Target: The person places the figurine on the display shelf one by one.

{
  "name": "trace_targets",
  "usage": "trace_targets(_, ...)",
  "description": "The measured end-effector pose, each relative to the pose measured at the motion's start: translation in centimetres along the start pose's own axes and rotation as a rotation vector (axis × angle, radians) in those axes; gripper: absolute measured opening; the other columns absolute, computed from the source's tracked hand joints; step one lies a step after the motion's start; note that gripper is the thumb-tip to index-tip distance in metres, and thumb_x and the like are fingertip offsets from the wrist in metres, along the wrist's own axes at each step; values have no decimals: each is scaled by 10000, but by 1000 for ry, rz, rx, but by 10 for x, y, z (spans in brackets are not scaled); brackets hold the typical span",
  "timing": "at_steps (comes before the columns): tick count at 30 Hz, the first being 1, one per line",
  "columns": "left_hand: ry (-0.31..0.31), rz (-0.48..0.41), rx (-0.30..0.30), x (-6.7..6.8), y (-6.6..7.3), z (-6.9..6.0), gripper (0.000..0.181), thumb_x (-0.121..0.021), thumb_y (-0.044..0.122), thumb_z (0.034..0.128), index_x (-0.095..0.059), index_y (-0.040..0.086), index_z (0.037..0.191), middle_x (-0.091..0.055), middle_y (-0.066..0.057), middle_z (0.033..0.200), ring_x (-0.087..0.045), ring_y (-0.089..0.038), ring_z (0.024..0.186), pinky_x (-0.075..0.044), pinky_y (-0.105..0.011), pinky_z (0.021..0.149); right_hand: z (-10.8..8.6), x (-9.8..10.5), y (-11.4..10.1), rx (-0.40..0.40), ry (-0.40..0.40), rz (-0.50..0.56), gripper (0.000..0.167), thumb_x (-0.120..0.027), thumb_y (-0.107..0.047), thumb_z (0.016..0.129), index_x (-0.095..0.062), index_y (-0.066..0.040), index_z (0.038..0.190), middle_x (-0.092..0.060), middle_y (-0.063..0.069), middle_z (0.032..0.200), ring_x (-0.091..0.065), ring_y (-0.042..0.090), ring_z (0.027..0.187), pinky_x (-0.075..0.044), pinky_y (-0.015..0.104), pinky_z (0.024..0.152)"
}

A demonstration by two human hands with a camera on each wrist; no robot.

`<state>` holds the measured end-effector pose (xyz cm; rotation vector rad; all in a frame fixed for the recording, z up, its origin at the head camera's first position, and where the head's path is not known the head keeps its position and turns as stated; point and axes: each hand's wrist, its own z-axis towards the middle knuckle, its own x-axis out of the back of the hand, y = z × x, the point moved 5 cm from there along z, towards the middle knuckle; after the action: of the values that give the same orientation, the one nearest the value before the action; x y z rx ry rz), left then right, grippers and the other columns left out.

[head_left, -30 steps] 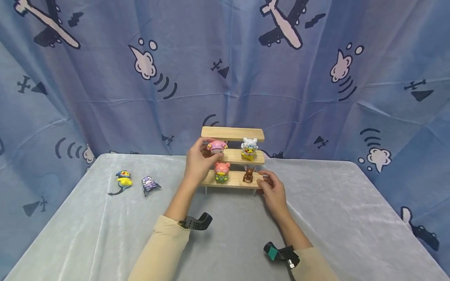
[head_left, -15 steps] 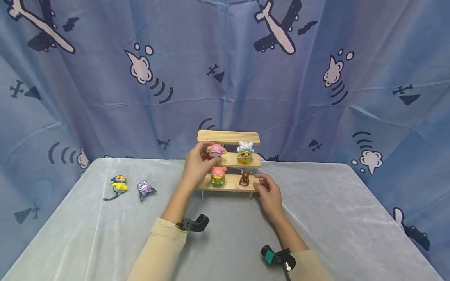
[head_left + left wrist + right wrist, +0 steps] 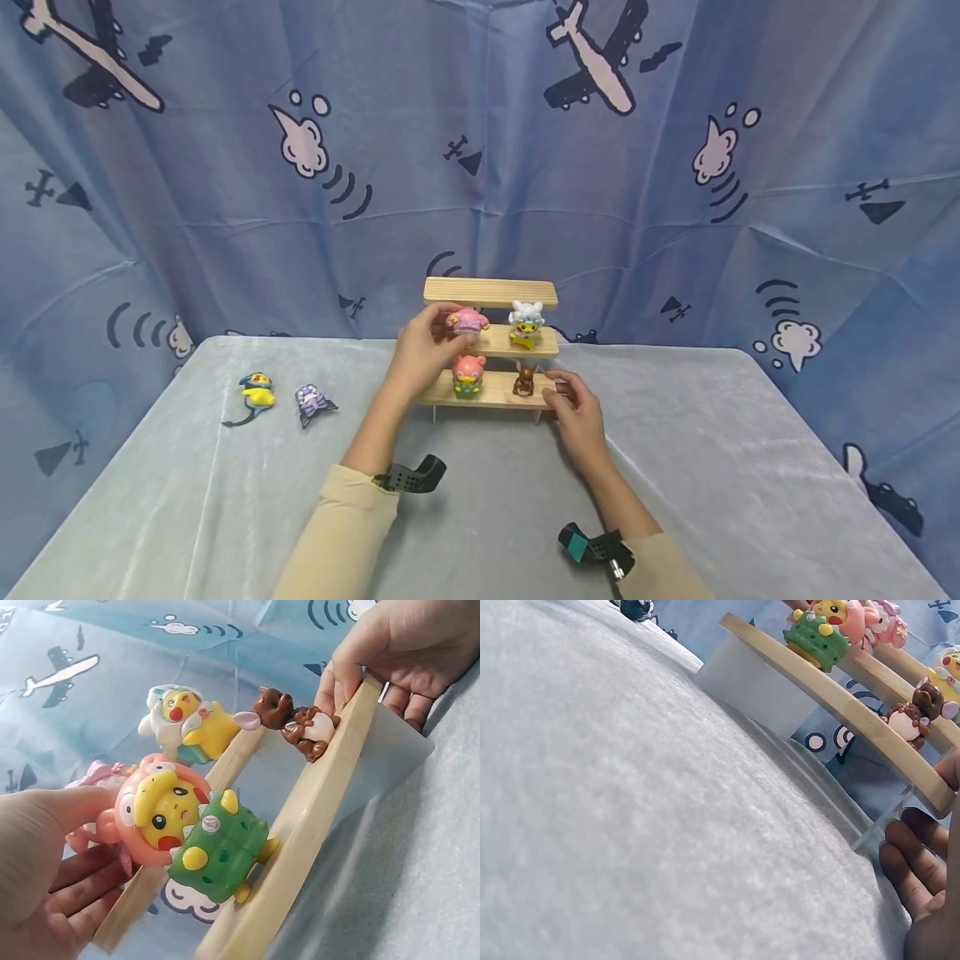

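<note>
My left hand (image 3: 425, 350) pinches a pink figurine (image 3: 468, 322) between thumb and fingers, at the left end of the middle shelf of a three-tier wooden display stand (image 3: 491, 291). In the left wrist view another figurine, in a pink hood and green outfit (image 3: 217, 844), partly hides it; whether its base touches the shelf cannot be seen. That hooded figurine stands on the bottom shelf, beside a small brown rabbit-like figurine (image 3: 525, 380). A white-hooded yellow figurine (image 3: 526, 325) occupies the middle shelf's right side. My right hand (image 3: 581, 421) grips the bottom shelf's right end.
On the grey cloth-covered table (image 3: 480, 517), to the left, lie a yellow figurine with a blue hood and long tail (image 3: 258, 396) and a purple-grey figurine (image 3: 312, 403). A blue patterned curtain (image 3: 375, 150) hangs behind the table.
The pink figurine has shifted slightly rightward along the middle shelf in my left hand. My right hand keeps its hold on the stand. The head view has tilted a little.
</note>
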<state>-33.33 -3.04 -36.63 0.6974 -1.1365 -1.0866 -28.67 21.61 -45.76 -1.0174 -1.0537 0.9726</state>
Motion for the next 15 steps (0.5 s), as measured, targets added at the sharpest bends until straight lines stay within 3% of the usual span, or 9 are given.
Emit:
trace_targets(6, -33, -9, -8, 3, 2, -1, 519, -799, 189, 875, -599, 149, 1352, -677, -108, 1279, -684, -266, 1134, -562, -390, 994, 0, 0, 1, 0, 5, 3, 306, -580, -40, 964, -613, -19, 1268, -665, 224, 1099, -630, 32, 823, -581, 210, 714)
trace_targets(15, -32, -10, -37, 5, 2, 0, 334, -720, 177, 942, -669, 148, 1271, -700, -98, 1246, -692, -264, 1145, -558, -400, 1008, 1, 1, 0, -3, 2, -2, 307, -590, -57, 958, -615, -32, 1263, -664, 213, 1095, -633, 41, 812, -578, 215, 707)
